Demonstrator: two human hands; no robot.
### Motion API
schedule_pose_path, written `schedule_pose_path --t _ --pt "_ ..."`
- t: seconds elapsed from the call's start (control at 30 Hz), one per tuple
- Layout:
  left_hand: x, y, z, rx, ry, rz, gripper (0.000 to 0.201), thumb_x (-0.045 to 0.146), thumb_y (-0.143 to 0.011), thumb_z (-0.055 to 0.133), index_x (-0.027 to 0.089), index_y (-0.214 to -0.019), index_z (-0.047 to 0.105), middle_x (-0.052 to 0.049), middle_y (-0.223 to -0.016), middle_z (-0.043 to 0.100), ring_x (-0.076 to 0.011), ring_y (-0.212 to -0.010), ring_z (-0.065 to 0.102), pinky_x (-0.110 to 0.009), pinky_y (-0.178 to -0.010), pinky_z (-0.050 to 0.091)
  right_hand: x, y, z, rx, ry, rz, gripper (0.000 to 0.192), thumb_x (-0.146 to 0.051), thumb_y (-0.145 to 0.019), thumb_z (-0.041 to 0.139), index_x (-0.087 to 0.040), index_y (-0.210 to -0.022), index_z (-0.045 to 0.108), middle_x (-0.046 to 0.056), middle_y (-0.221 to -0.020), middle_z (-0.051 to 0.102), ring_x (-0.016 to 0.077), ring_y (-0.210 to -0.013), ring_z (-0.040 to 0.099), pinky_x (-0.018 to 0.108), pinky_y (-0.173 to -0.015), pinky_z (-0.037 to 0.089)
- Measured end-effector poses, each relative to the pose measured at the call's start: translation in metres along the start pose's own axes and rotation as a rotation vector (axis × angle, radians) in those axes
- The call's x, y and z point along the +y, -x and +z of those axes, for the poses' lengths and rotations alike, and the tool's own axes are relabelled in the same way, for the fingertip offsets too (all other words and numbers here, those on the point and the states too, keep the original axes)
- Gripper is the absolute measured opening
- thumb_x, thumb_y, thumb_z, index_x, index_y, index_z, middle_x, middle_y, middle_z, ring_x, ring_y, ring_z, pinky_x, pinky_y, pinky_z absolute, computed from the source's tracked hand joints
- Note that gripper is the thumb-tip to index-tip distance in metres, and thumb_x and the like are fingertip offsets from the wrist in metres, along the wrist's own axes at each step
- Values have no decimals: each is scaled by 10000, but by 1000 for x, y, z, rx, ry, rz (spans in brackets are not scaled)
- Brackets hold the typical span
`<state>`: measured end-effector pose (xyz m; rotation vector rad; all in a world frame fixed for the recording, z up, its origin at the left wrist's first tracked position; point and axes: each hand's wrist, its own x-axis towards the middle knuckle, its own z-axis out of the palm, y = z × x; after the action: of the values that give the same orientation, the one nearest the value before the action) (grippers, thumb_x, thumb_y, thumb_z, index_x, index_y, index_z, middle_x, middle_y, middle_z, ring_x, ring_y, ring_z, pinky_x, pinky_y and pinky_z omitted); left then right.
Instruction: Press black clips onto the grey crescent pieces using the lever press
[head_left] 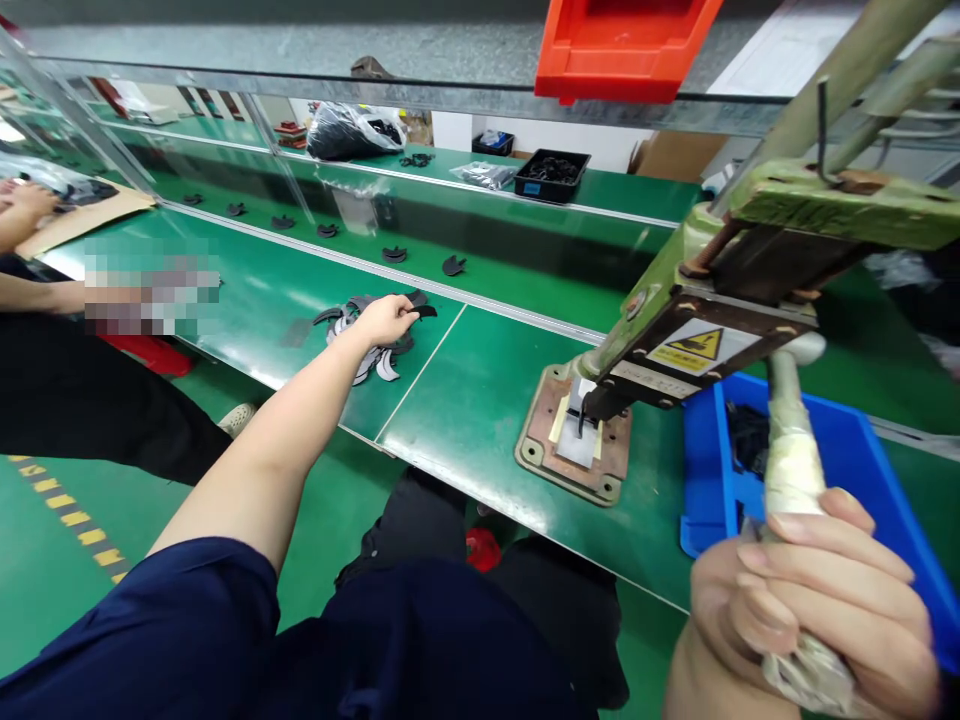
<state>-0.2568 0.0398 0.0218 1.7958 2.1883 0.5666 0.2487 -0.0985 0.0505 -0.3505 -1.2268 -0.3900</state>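
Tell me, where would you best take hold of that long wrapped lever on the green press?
Take the cloth-wrapped lever handle low down, near its free end, coming from the side nearest the person. It slopes down from the green hand press towards them, and the wrapping offers a padded grip. The right hand closes around it there, while the left hand rests on the pile of dark crescent-shaped parts.

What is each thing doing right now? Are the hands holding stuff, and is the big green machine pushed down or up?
Left hand: stretched out, fingers resting on the pile of dark curved flat pieces.
Right hand: closed around the cloth-wrapped press lever.
Green hand press machine: head raised clear of its metal base plate.
Blue plastic bin: open, dark parts inside.
Black tray: open, holding dark parts.
Dark pieces on the conveyor belt: lying spaced in a row.
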Motion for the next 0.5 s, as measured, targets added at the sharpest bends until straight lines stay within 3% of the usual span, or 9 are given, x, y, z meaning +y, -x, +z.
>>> schedule_pose_path --t 0.03,0.1,0.23,0.37,0.5 --pt "11 6 6 5 133 -15 211 402 -983 672 192 -1002 680 -45 -900 745 -192 -832 652 -304 -803 491 -2 0 1 20 -9 15 617 -530 -809 769 -248 -498 316 -69 -464 500 156 -499 571 515 -758 644" --pt "40 24 25 -95 447 -35 217 403 -996 670 195 -985 610 -17 -790 701 -154 -711 624 -276 -708 488 -7 1 1 17 -10 66 632 -524 -811 776 -235 -498 309 -71 -489 518 149 -543 600 517 -822 649" --pt "112 73 73 -477 879 51 283 375 -920 779 186 -961 572 -9 -770 689 -113 -626 611 -228 -581 458 -19 -2 -7 -132 4 131 523 -480 -861 737 -241 -531 409 -58 -561 566 160 -684 669 549 -943 626" --pt "172 104 109 -622 906 115 264 349 -939 772 188 -907 564 24 -697 643 -94 -585 597 -206 -556 449 -32 -10 -14 -264 30 195 418 -420 -903 717 -240 -592 504 -59 -650 618 163 -786 694 589 -1021 595" --pt "201 105 128 -603 800 157 242 350 -988 720 191 -886 569 34 -638 620 -101 -557 583 -214 -551 428 -38 -15 -16 -328 38 235 359 -399 -921 710 -242 -638 555 -55 -687 628 158 -834 694 603 -1079 577"
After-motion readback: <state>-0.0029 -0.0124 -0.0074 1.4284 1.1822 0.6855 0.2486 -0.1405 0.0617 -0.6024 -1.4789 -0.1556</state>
